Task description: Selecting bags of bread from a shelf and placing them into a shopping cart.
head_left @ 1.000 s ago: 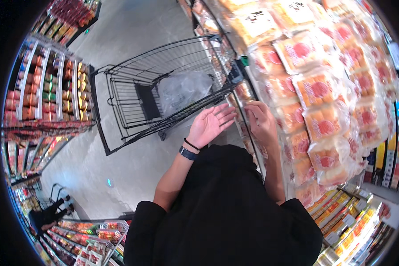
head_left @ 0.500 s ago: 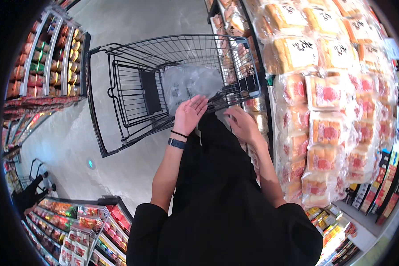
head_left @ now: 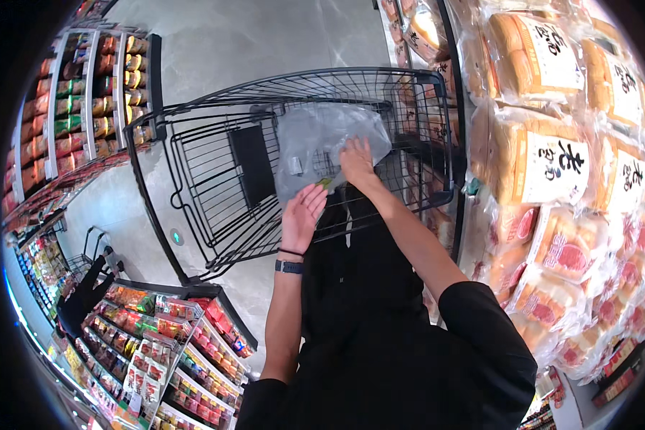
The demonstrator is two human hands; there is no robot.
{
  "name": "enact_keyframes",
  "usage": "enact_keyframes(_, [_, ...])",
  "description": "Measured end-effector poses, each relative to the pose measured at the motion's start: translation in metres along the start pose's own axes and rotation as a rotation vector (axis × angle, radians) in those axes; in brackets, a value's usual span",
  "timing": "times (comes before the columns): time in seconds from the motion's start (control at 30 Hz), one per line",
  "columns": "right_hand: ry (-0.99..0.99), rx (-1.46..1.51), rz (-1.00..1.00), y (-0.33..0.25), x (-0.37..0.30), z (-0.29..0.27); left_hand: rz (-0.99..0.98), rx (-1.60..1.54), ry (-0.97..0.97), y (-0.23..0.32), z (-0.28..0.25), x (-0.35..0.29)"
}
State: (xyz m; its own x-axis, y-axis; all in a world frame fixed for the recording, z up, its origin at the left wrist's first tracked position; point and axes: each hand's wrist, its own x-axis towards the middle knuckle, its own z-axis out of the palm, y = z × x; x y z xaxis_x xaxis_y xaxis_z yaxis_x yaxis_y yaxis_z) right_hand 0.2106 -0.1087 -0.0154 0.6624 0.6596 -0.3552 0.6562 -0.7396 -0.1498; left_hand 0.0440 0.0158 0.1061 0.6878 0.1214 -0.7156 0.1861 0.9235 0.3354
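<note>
Currently lowering grey plastic bag (head_left: 315, 143) into black wire cart (head_left: 193, 136); right hand (head_left: 356, 161) gripping bag's edge, left hand (head_left: 302, 215) open, touching underneath. Next probably needing release.

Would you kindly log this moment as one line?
left hand open at bag edge | right hand on grey plastic bag | bag in black cart

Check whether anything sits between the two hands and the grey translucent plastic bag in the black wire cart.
Nothing visible does. The right hand already rests on the grey translucent plastic bag; the left hand is at its lower edge.
</note>
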Motion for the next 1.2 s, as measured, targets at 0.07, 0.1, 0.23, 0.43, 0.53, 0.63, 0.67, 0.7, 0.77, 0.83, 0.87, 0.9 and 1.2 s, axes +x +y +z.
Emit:
enact_keyframes(0.07, [0.045, 0.564, 0.024, 0.009, -0.012, -0.021, 0.008, 0.088, 0.023, -0.003, -0.004, 0.018])
enact_keyframes(0.1, [0.032, 0.567, 0.03, 0.016, -0.021, -0.025, -0.003, 0.084, 0.031, -0.007, 0.0, 0.035])
enact_keyframes(0.23, [0.434, 1.012, 0.269, 0.072, -0.059, -0.021, -0.027, 0.558, 0.212, -0.023, 0.011, 0.126])
enact_keyframes(0.43, [0.855, 1.762, 0.916, 0.07, -0.104, -0.066, -0.018, 2.365, 0.118, -0.02, -0.009, 0.178])
enact_keyframes(0.53, [0.983, 0.968, 0.588, 0.045, -0.106, -0.118, -0.102, 2.657, -0.251, -0.009, -0.028, 0.188])
enact_keyframes(0.63, [0.594, 0.877, -0.072, 0.011, -0.066, -0.126, -0.142, 2.751, -0.389, 0.006, -0.058, 0.186])
enact_keyframes(0.67, [0.338, 0.783, -0.12, 0.006, -0.049, -0.106, -0.107, 2.828, -0.344, 0.01, -0.066, 0.185])
enact_keyframes(0.7, [-0.058, 0.579, -0.006, 0.012, -0.028, -0.074, -0.097, 2.827, -0.371, 0.011, -0.059, 0.186])
enact_keyframes(0.77, [-0.457, 0.357, 0.139, 0.048, 0.005, -0.011, -0.397, 3.204, -0.571, 0.013, -0.037, 0.187])
enact_keyframes(0.83, [-0.004, 0.609, 0.263, 0.094, 0.032, 0.016, -0.62, 3.157, -0.513, 0.038, -0.047, 0.208])
enact_keyframes(0.87, [0.211, 0.733, 0.316, 0.095, 0.033, 0.025, -0.676, 3.193, -0.372, 0.049, -0.055, 0.212])
enact_keyframes(0.9, [0.265, 0.892, 0.472, 0.069, 0.046, 0.005, -0.807, 3.201, -0.189, 0.066, -0.087, 0.199])
enact_keyframes(1.2, [-0.356, 0.1, 0.35, 0.016, -0.002, 0.015, 0.589, 2.144, -0.317, 0.076, -0.039, 0.21])
